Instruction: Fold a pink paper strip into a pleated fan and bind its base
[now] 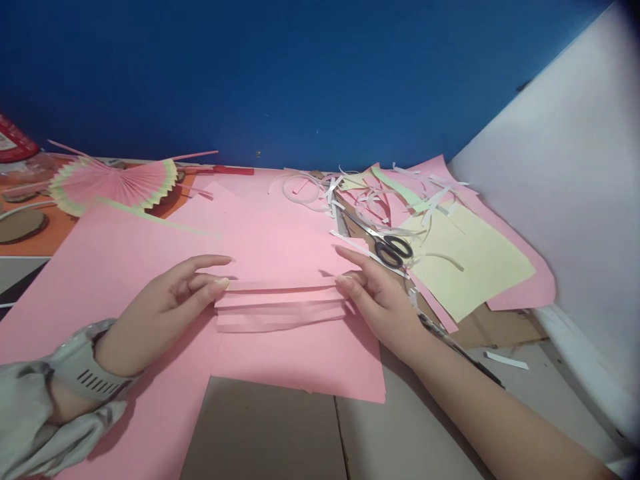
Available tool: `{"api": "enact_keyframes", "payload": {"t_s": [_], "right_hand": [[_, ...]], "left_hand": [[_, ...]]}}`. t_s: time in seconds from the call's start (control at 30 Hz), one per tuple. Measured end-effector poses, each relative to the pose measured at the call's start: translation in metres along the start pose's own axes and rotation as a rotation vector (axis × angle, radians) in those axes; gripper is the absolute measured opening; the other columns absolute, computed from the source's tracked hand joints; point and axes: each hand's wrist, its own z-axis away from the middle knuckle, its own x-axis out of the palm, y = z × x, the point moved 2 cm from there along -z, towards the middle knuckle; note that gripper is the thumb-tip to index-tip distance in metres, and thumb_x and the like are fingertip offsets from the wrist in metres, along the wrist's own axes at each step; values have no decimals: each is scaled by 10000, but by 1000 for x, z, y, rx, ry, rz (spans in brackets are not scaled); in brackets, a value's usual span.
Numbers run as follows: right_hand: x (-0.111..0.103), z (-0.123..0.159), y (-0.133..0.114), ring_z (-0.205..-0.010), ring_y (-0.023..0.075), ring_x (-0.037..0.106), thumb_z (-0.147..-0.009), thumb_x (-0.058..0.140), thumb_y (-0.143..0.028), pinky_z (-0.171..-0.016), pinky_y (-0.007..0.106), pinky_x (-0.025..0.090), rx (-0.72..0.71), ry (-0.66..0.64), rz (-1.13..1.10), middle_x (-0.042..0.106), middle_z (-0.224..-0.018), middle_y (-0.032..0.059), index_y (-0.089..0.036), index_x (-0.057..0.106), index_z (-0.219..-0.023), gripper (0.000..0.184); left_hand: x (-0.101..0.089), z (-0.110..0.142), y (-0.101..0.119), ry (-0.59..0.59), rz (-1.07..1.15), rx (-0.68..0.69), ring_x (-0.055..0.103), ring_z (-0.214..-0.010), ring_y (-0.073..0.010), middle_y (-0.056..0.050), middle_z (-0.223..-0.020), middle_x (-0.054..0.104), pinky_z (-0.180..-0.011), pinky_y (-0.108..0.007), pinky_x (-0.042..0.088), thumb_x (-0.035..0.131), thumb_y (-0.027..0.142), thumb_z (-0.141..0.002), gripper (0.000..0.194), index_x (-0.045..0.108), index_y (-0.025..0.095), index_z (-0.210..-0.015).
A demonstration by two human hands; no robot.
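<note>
Two hands hold one pleated pink strip [283, 317]: the left hand [150, 310] pinches its left end between the fingers, the right hand [384, 303] its right end. Flat pink paper [300, 370] shows nearside of the strip. Right of it: one pair of scissors [383, 238], one large yellow sheet [475, 257]. Far left of it: one paper fan [120, 183].

Looks from 1 camera worn on the head, above and behind the left hand [163, 303] and right hand [383, 303]. Faces forward and down, over the folded paper [283, 296] at mid-view, to a blue wall [300, 80] along the top. Sits close to the hands, catching part of a white wall [560, 173] at the right edge.
</note>
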Motion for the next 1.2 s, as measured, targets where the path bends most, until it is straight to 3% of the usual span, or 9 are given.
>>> {"api": "enact_keyframes", "payload": {"t_s": [0.13,0.23,0.33,0.43,0.5,0.67,0.73,0.87,1.2], "right_hand": [[-4,0,-3,-855,154,630,-900,453,-281,-725,273,477,-156,-70,244,684,-985,17,-246,583,-1116,255],[-7,3,-8,-914,161,636,-893,436,-176,-773,300,496,-315,-58,319,688,-1010,24,-239,594,-1054,234],[-11,9,-15,-993,173,608,-861,453,-93,-829,343,489,-546,88,332,665,-1050,34,-276,561,-1090,313],[-11,15,-16,-969,183,582,-811,530,-69,-821,361,471,-740,291,410,628,-1030,41,-315,549,-1089,372],[-7,14,-13,-924,189,557,-802,539,-65,-784,357,458,-746,296,518,602,-977,56,-283,573,-1031,317],[9,3,-5,-1001,215,492,-868,441,-125,-831,372,409,-479,-118,639,561,-1053,98,-190,569,-1042,225],[12,2,-8,-1043,224,467,-886,453,-224,-886,399,367,-431,-191,624,549,-1102,94,-200,533,-1123,251],[19,6,-17,-1020,229,466,-873,472,-433,-912,418,303,-435,-217,660,566,-1102,81,-214,517,-1154,359],[25,6,-17,-876,184,509,-873,449,-132,-843,357,346,-638,-147,803,624,-952,65,-160,568,-1029,198]], "left_hand": [[-2,3,4,49,-220,59,616,-885,-203,-4,-987,681,-776,-276,483,576,471,-775,300,627,278,-999],[-4,8,9,98,-287,167,630,-867,-210,9,-940,697,-800,-316,494,580,408,-787,187,651,283,-906],[-12,13,11,146,-312,387,614,-961,-208,31,-1020,686,-885,-357,473,551,276,-812,198,627,325,-988],[-15,14,11,19,-433,653,515,-1135,-192,59,-1194,610,-959,-361,416,506,161,-809,361,553,359,-1107],[-14,10,9,59,-524,681,472,-1157,-201,33,-1183,610,-978,-392,371,506,155,-822,290,563,319,-1055],[6,2,5,-78,-582,520,462,-1088,-201,-37,-1118,566,-932,-369,371,549,280,-825,127,545,217,-935],[11,2,6,-101,-577,503,453,-1086,-201,-38,-1100,548,-927,-361,369,557,322,-820,156,534,210,-927],[16,4,12,-70,-609,531,450,-1056,-208,-41,-1081,527,-908,-374,365,547,373,-828,236,529,217,-1004],[27,2,16,-81,-686,628,510,-891,-200,-52,-993,566,-783,-368,399,485,321,-874,178,575,203,-972]]}}
